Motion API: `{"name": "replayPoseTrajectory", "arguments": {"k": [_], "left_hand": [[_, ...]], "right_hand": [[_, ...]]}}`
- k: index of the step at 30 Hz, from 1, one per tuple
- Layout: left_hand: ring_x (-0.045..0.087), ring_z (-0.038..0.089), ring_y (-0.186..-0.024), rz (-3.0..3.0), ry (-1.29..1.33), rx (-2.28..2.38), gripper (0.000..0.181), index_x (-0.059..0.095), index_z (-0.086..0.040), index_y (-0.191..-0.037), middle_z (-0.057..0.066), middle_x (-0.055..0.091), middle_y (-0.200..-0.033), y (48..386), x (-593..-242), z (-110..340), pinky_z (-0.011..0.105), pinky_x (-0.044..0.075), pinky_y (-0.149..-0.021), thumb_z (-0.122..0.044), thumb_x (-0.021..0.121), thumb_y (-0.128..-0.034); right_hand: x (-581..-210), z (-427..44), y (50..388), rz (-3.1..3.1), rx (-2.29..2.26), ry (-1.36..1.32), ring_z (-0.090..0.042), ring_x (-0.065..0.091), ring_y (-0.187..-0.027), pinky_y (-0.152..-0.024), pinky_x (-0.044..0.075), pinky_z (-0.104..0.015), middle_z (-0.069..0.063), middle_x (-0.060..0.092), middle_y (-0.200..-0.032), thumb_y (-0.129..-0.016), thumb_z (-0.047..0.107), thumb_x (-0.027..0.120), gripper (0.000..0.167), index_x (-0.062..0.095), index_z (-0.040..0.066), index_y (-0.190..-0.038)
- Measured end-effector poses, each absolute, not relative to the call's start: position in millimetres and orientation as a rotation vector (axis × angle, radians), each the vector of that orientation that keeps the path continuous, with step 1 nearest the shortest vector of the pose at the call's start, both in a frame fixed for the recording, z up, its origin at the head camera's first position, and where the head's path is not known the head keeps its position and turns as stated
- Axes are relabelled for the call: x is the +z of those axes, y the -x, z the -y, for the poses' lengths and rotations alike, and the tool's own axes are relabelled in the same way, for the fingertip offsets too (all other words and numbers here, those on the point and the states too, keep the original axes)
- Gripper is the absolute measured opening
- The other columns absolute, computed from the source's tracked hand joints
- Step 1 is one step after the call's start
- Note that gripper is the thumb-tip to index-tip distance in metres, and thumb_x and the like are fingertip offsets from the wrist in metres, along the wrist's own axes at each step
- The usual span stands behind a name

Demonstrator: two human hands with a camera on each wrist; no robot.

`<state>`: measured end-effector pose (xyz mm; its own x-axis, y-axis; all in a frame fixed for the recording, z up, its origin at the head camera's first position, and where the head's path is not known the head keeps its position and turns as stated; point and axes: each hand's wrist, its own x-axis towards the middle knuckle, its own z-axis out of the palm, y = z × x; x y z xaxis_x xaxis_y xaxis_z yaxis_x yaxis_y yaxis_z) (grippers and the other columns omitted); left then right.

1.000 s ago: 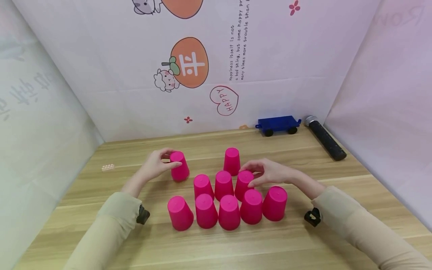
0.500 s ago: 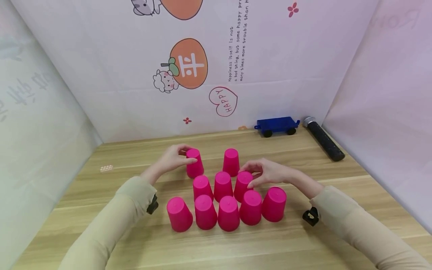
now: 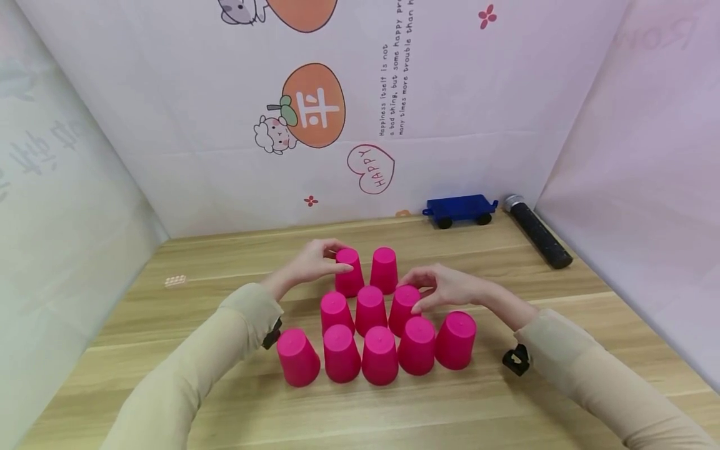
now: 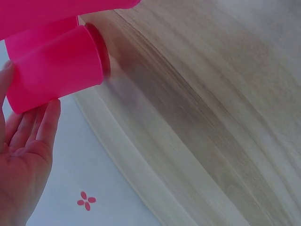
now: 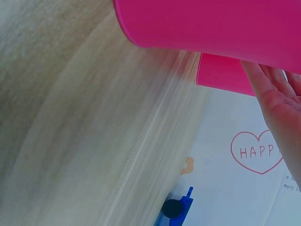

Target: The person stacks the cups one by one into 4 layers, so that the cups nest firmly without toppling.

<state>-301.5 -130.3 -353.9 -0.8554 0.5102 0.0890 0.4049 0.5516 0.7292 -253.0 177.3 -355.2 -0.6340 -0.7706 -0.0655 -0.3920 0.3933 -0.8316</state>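
Pink plastic cups stand upside down in rows on the wooden table. My left hand [image 3: 317,259] holds the left cup [image 3: 350,275] of the back row between thumb and fingers; whether its rim touches the table I cannot tell. Close to its right is another back-row cup [image 3: 384,272]. In the left wrist view my fingers lie along the side of the held cup [image 4: 59,68]. My right hand [image 3: 447,287] pinches the right cup [image 3: 405,312] of the three-cup middle row. A front-row cup [image 3: 379,356] stands among several others nearest me.
A blue toy wagon [image 3: 460,208] stands at the back by the printed cloth wall [image 3: 225,156]. To its right lies a black microphone [image 3: 540,236] near the right cloth wall [image 3: 635,206]. Wooden table surface [image 3: 169,325] extends left of the cups.
My left hand has carried its cup rightward, from the left side to beside the other back-row cup. The right hand stays on its middle-row cup.
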Motion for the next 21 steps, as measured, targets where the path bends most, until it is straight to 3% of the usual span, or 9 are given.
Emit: {"name": "replayPoseTrajectory", "arguments": {"k": [12,21], "left_hand": [[0.063,0.032,-0.105,-2.602,-0.826,1.193,0.047,0.058,0.001,-0.121,0.018,0.063,-0.113,302,-357,121,0.043,0.051,-0.095,-0.015,0.074,-0.0802],[0.062,0.033,-0.108,-2.606,-0.832,1.160,0.051,0.055,0.003,-0.125,0.020,0.061,-0.116,304,-355,119,0.039,0.051,-0.095,-0.013,0.074,-0.0804]], "right_hand": [[-356,-177,254,-2.200,-1.149,1.005,-0.024,0.057,-0.116,-0.099,0.048,-0.037,-0.008,0.062,-0.122,-0.081,0.020,0.074,0.047,0.055,0.007,-0.122],[-356,-178,252,-2.197,-1.157,0.992,-0.025,0.058,-0.115,-0.094,0.051,-0.029,-0.010,0.062,-0.122,-0.081,0.019,0.074,0.047,0.055,0.006,-0.122]]}}
